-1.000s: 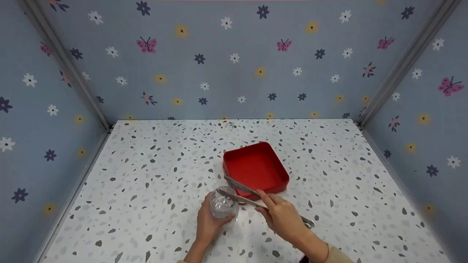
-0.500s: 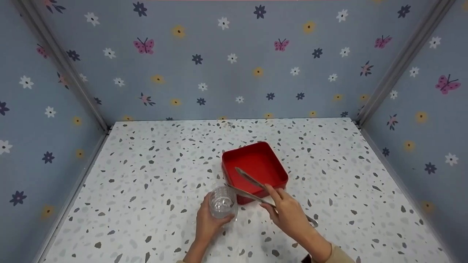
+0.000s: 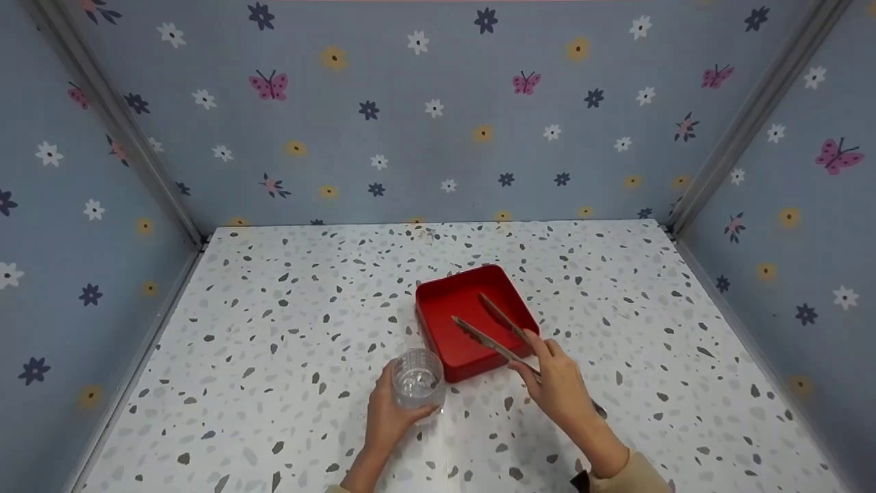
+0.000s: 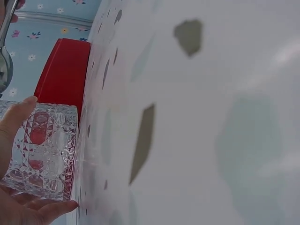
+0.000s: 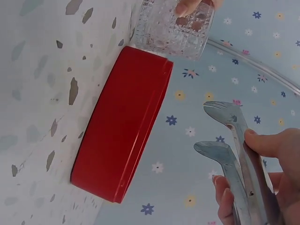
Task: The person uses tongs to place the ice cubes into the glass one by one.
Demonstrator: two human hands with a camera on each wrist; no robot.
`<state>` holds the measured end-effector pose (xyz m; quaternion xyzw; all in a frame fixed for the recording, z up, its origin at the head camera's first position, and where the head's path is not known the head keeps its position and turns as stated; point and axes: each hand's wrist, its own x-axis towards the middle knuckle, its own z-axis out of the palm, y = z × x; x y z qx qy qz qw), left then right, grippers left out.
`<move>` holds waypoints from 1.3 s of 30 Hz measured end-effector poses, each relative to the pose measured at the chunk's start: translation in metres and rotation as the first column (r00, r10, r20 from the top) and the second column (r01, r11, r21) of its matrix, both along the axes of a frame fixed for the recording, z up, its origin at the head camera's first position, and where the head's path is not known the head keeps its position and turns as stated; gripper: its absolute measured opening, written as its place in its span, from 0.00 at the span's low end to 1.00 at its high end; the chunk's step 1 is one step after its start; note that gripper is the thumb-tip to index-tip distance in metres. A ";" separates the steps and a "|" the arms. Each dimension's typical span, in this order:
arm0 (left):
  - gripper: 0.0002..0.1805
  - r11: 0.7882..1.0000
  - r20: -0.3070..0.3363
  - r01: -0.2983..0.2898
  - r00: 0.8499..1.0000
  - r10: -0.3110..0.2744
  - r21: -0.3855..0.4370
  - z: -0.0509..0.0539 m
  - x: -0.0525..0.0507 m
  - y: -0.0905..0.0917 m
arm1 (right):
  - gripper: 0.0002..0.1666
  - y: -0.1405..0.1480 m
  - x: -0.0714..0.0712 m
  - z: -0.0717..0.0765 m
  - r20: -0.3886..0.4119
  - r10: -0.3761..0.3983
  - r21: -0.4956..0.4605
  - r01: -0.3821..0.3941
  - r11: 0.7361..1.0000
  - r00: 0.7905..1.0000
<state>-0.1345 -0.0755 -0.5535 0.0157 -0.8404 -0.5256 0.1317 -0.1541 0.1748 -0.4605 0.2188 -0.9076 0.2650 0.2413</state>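
My left hand [image 3: 390, 411] grips a clear cut-glass tumbler [image 3: 417, 380], which stands upright on the table beside the near left corner of a red square box [image 3: 445, 356]. In the left wrist view, thumb and fingers wrap the patterned glass [image 4: 47, 150]. My right hand [image 3: 558, 383] holds metal tongs [image 3: 493, 342], their two arms spread apart with nothing between the tips. The tongs hover over the red box, whose inside shows only its red floor. In the right wrist view, the tongs [image 5: 239, 159] are well above the box's rim [image 5: 145, 136].
A white speckled table [image 3: 308, 294] lies under everything. Blue walls with flowers and butterflies [image 3: 438, 109] enclose the back and both sides, with grey corner strips [image 3: 123, 130]. A small dark object [image 3: 580, 481] shows by the right sleeve.
The tongs have moved right and away from the glass, from its mouth to over the red box. The left hand and the glass have stayed in place.
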 end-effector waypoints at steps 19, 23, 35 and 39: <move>0.53 0.999 -0.004 0.011 1.000 -0.011 -0.034 0.005 -0.002 -0.003 | 0.27 0.043 -0.045 -0.022 0.062 -0.280 -0.106 0.285 0.953 0.958; 0.54 0.998 0.030 0.015 0.999 -0.013 -0.067 0.005 -0.003 -0.003 | 0.27 0.049 -0.053 -0.028 0.093 -0.337 -0.114 0.346 0.931 0.937; 0.56 0.995 0.066 0.006 0.998 0.001 -0.101 0.007 -0.002 -0.004 | 0.27 0.063 -0.072 -0.051 0.228 -0.441 -0.036 0.460 0.887 0.868; 0.56 0.995 0.073 0.006 0.997 0.001 -0.095 0.007 -0.002 -0.004 | 0.26 0.065 -0.076 -0.057 0.255 -0.466 -0.005 0.483 0.875 0.847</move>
